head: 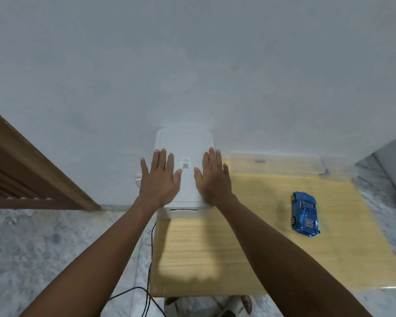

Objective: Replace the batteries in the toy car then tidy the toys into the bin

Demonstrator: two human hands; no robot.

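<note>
Both hands are lying flat over the white rectangular plastic bin (185,170), which is sitting with its lid on at the far left corner of the pale wooden desk (249,243), right up against the grey-white wall (192,65). The left hand (159,179) is spreading its fingers wide across the left side of the lid, palm down, gripping nothing. The right hand (213,177) is mirroring it on the right side, fingers stretched out and close together, palm down, also holding nothing. Between the two hands a small white label with a printed code (185,164) is showing on the lid.

Over on the right side of the desk, well apart from the bin, the shiny blue toy sports car (305,213) is resting by itself on the wood. Behind it, along the wall, a clear plastic tray-like container (277,163) is lying at the back edge of the desk, with something small and dark inside that is too blurred to identify.

A thin black cable (150,259) is trailing down the left edge of the desk onto the marbled grey floor (55,243), and a brown wooden slatted frame (28,170) is standing at the far left
</note>
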